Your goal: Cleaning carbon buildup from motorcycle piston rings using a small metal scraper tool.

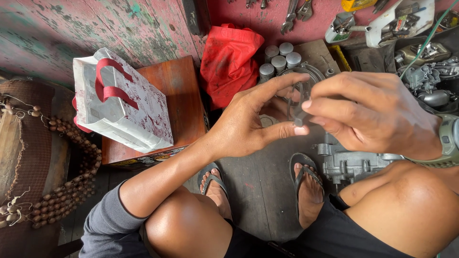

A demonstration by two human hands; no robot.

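Note:
My left hand (253,122) and my right hand (368,112) are raised together above my knees, both pinching a thin, flat, grey ring-shaped gasket (295,102) between fingertips. The left thumb and forefinger hold its lower and upper edge; the right fingers grip its right side. A green watch (449,141) is on my right wrist. The gasket is partly hidden by my right fingers.
Below lies a grey metal engine casing (351,162) by my right foot. Several small metal cylinders (279,59), a red bag (229,59), a white paper bag (122,102) on a wooden box (184,102), wrenches (291,16), engine parts (425,71) and a bead string (62,162) surround me.

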